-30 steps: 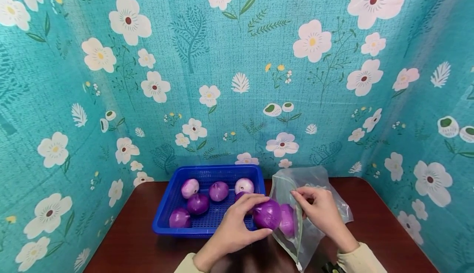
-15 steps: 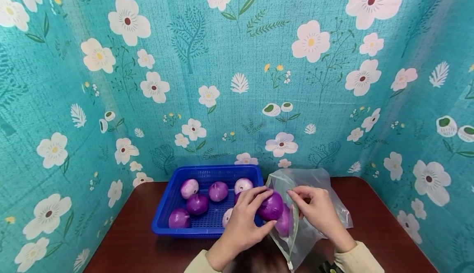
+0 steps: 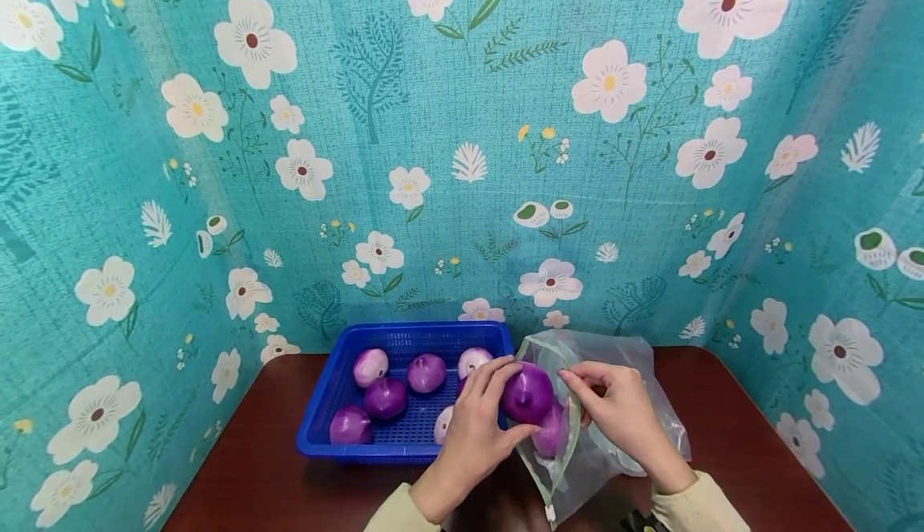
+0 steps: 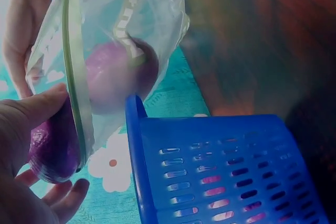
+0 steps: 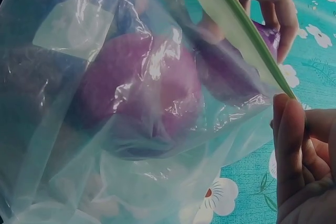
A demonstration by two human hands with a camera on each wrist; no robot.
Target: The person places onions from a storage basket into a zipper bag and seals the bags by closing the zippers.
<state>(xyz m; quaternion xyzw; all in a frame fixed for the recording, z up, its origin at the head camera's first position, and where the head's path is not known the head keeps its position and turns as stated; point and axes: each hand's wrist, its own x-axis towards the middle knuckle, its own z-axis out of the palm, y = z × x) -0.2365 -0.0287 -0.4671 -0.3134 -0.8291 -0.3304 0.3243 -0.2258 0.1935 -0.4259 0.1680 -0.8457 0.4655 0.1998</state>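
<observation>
Held onion (image 3: pixel 528 394): edged right and far, at the bag's (image 3: pixel 588 460) mouth
Left hand (image 3: pixel 475 424): curled round it, from its left
Right hand (image 3: pixel 619 404): pinching bag's edge, opposite

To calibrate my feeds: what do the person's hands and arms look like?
The left hand and right hand are ungloved, with no rings visible. The left sleeve and right sleeve are wrist-length, pale cream and unpatterned where seen. A black object beside the right sleeve is too cropped to identify.
</observation>
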